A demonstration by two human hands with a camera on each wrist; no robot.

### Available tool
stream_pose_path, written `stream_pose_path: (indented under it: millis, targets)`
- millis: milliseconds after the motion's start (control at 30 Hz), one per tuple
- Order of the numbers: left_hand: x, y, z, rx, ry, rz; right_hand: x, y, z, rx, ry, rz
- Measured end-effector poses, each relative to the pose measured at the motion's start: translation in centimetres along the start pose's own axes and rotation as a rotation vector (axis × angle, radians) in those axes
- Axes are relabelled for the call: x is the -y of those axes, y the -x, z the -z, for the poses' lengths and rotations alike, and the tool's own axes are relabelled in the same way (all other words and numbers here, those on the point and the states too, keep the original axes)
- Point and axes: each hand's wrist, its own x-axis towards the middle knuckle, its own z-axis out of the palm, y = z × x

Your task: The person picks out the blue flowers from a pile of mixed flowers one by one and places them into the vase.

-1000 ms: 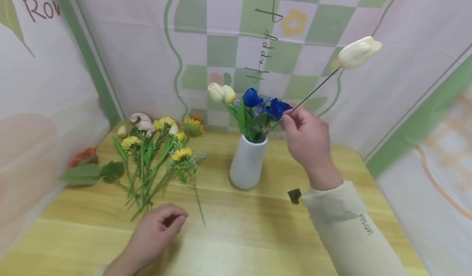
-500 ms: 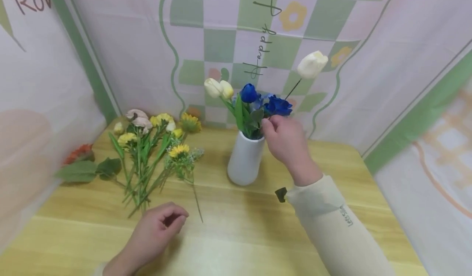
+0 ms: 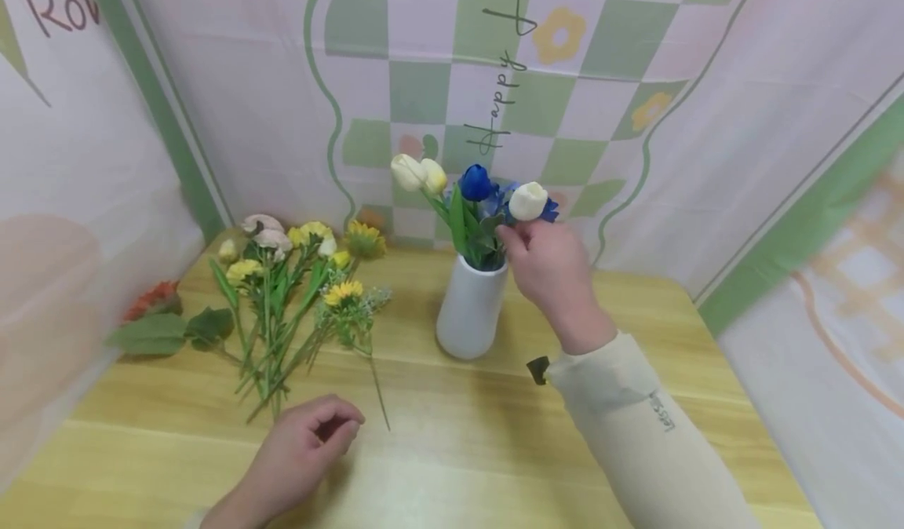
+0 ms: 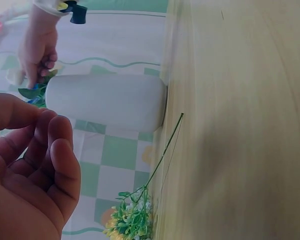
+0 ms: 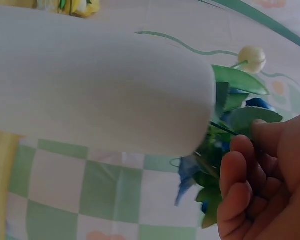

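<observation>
My right hand (image 3: 554, 274) pinches the thin stem of a white tulip (image 3: 528, 201) just above the rim of a white vase (image 3: 472, 309). In the right wrist view the dark stem (image 5: 224, 128) runs from my fingertips into the vase mouth. Two cream tulips (image 3: 418, 174), a blue tulip (image 3: 476, 183) and other blue flowers with green leaves (image 3: 459, 219) stand in the vase. My left hand (image 3: 300, 450) rests low over the table, fingers loosely curled and holding nothing. Nearest to it lies a yellow flower sprig (image 3: 346, 297) with a bare stem.
Several loose yellow, pink and white flowers (image 3: 271, 278) lie piled at the left of the wooden table (image 3: 438, 450). An orange flower (image 3: 154, 300) with broad leaves sits at the left edge. A patterned cloth (image 3: 420, 93) hangs behind.
My right hand has moved left to the vase. The white tulip has come down, its stem sliding into the vase until its head sits just above my fingers. My left hand has stayed nearly still.
</observation>
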Motion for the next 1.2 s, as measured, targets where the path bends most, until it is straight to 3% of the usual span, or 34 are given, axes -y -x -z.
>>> stream_pose_path:
  millis: [167, 367, 767, 900, 1000, 1100, 1200]
  targets:
    - [0.2, 0.1, -0.1, 0.004, -0.010, -0.014, -0.3, 0.0, -0.7, 0.006, -0.023, -0.054]
    - [0.5, 0.7, -0.2, 0.027, -0.012, -0.001, -0.8, 0.7, -1.9, 0.023, -0.142, -0.164]
    - [0.1, -0.2, 0.2, 0.014, -0.075, -0.035, -2.2, 1.5, -1.9, 0.093, -0.213, -0.205]
    - [0.4, -0.7, 0.5, -0.008, -0.255, -0.032, -3.2, 2.5, -2.1, 0.081, -0.284, -0.187]
    - [0.6, -1.3, 0.8, -0.017, -0.435, 0.013, -4.0, 3.3, -2.2, 0.091, -0.303, -0.173]
    - [0.8, -2.1, 1.0, -0.015, -0.553, 0.060, -4.7, 4.1, -2.2, 0.142, -0.264, -0.188]
    - [1.1, -3.0, 1.2, -0.037, -0.654, 0.028, -5.2, 4.8, -2.2, 0.242, -0.182, -0.204]
